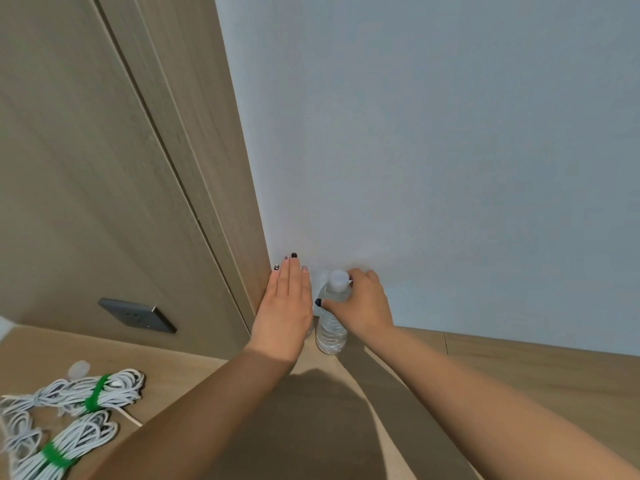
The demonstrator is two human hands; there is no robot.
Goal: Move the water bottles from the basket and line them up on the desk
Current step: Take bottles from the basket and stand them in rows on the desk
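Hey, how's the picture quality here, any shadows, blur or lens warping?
Head view: soft, even light; a dark shadow falls on the light wooden desk under the arms; wide-angle lens bends the wood-grain door frame; the clear plastic water bottle looks slightly soft, no glare.

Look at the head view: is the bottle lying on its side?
No, the bottle stands upright on the desk by the wall, its cap up, with the right hand gripping its top.
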